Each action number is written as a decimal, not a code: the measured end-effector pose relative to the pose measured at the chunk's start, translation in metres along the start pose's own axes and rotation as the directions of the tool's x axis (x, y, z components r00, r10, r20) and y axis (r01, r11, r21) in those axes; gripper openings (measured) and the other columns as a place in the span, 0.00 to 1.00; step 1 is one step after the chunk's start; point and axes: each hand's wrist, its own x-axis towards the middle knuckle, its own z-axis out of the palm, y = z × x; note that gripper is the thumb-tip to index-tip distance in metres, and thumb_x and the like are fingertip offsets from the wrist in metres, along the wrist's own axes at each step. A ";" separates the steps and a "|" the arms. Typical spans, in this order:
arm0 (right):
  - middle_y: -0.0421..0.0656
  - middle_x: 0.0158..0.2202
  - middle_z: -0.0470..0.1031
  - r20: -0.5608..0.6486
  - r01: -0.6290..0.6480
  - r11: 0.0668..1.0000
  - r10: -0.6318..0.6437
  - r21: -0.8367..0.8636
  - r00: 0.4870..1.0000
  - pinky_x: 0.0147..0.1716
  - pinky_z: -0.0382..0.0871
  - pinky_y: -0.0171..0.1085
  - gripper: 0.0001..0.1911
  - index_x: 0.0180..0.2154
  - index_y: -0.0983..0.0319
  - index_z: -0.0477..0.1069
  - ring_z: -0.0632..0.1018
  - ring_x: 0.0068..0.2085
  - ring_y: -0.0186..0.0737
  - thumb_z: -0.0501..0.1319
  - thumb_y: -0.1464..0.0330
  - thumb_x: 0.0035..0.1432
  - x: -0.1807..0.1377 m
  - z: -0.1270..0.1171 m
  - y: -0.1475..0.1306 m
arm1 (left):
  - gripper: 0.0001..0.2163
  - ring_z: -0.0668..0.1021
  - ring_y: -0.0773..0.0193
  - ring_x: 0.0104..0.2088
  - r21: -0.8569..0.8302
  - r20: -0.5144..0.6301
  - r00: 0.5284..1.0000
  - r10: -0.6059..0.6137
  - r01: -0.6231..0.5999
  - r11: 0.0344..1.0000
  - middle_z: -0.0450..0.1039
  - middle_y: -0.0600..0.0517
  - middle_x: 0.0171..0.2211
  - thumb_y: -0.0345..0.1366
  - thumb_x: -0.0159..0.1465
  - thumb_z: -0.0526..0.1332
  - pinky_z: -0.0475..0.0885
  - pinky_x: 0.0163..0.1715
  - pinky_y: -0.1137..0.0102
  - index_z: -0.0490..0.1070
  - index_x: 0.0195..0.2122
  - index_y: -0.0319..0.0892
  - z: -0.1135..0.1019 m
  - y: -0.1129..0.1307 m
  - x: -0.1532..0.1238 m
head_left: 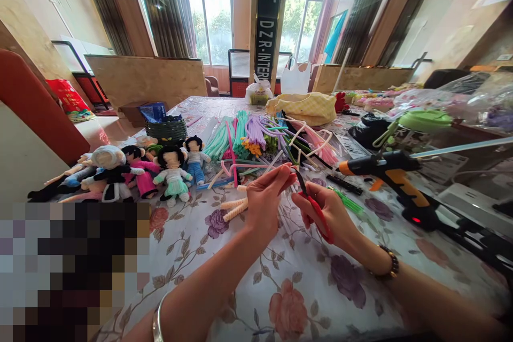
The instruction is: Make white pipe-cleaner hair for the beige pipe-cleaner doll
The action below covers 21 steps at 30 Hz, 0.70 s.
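My right hand [336, 219] grips a pair of scissors [324, 225] with red handles and dark blades. The blades point up and left, close to the fingertips of my left hand [262, 200]. Those left fingers are pinched together; whatever is between them is too small to make out. Beside my left wrist, peach coiled fuzzy pieces [236, 208] lie on the flowered tablecloth [224, 288]. Beyond both hands spreads a pile of coloured pipe cleaners [256, 133], in mint, lilac, pink and other colours.
Several fuzzy dolls [172, 173] sit at the left by a dark green basket [166, 129]. A glue gun [390, 168] with a lit red light stands at the right on a black stand. Farther back are a yellow checked pouch [302, 108] and a green-lidded container [425, 120].
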 end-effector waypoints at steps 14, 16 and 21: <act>0.32 0.15 0.61 -0.025 0.010 0.994 -0.013 -0.111 1.000 0.16 0.55 0.30 0.21 0.23 0.59 0.57 0.62 0.16 0.27 0.62 0.53 0.53 0.001 -0.001 0.000 | 0.09 0.77 0.74 0.25 0.038 0.006 1.000 0.002 -0.002 0.999 0.80 0.52 0.27 0.36 0.45 0.72 0.74 0.35 0.77 0.80 0.27 0.40 -0.002 0.000 0.000; 0.32 0.14 0.59 -0.037 -0.005 0.991 0.000 -0.137 0.999 0.15 0.53 0.30 0.22 0.23 0.59 0.56 0.61 0.16 0.27 0.61 0.51 0.53 0.001 -0.002 0.000 | 0.08 0.77 0.73 0.25 0.051 0.007 1.000 0.010 -0.010 0.999 0.80 0.52 0.27 0.36 0.45 0.72 0.74 0.35 0.77 0.80 0.27 0.40 -0.003 0.000 0.000; 0.33 0.15 0.61 -0.031 0.020 0.983 -0.026 -0.184 0.999 0.16 0.54 0.31 0.22 0.24 0.59 0.58 0.63 0.17 0.28 0.61 0.50 0.53 0.002 -0.004 0.001 | 0.08 0.77 0.73 0.26 0.070 0.010 1.000 0.024 -0.025 0.997 0.80 0.52 0.27 0.36 0.46 0.71 0.74 0.35 0.76 0.80 0.27 0.40 -0.002 0.001 0.001</act>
